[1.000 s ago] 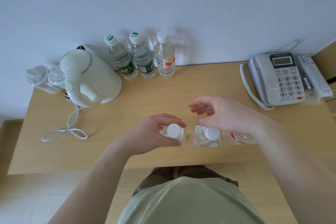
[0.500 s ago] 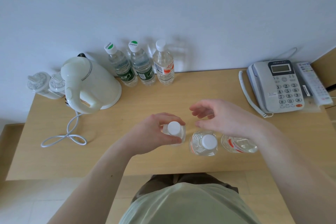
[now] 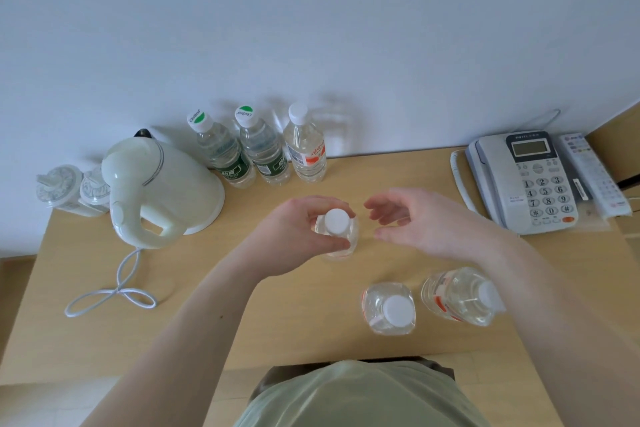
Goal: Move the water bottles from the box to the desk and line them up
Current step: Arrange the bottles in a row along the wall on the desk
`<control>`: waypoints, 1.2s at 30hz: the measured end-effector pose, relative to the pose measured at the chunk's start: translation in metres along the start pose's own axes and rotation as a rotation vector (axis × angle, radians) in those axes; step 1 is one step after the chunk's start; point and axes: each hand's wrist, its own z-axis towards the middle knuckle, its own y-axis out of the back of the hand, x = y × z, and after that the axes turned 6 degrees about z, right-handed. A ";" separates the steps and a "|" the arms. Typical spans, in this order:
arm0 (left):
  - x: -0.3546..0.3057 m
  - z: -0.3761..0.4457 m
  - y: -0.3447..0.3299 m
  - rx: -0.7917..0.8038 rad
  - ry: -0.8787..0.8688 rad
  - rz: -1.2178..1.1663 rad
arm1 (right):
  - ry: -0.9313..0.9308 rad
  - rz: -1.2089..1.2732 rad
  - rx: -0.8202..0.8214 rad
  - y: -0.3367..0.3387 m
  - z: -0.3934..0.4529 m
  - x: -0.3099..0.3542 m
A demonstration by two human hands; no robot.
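Observation:
My left hand (image 3: 298, 232) grips a clear water bottle (image 3: 337, 230) with a white cap near its neck, over the middle of the wooden desk (image 3: 242, 315). My right hand (image 3: 415, 222) hovers just right of it, fingers loosely spread and holding nothing. Two more white-capped bottles, one (image 3: 389, 308) upright and another (image 3: 460, 296) partly under my right forearm, stand near the desk's front edge. Three bottles line the back wall: two green-labelled (image 3: 225, 152) (image 3: 265, 149) and one orange-labelled (image 3: 306, 149). No box is in view.
A white electric kettle (image 3: 156, 184) with a looped cord (image 3: 114, 295) stands at the left, two wrapped cups (image 3: 72, 189) behind it. A grey desk phone (image 3: 530, 180) and a remote (image 3: 592, 173) sit at the back right.
My left hand has carried its bottle away from the other two, toward the back of the desk. My right hand has lifted off the middle bottle and moved back alongside.

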 end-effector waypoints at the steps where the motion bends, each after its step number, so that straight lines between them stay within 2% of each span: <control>1: -0.001 0.005 0.002 0.002 -0.001 0.000 | -0.002 0.005 -0.005 0.003 0.003 0.000; 18: -0.016 0.073 0.017 -0.157 -0.025 -0.149 | -0.070 0.113 -0.067 0.032 0.040 -0.004; 27: -0.022 0.099 0.013 -0.270 -0.021 -0.146 | -0.086 0.110 -0.087 0.038 0.052 -0.011; 36: -0.029 0.118 0.015 -0.301 0.013 -0.052 | -0.096 0.108 -0.092 0.047 0.062 -0.014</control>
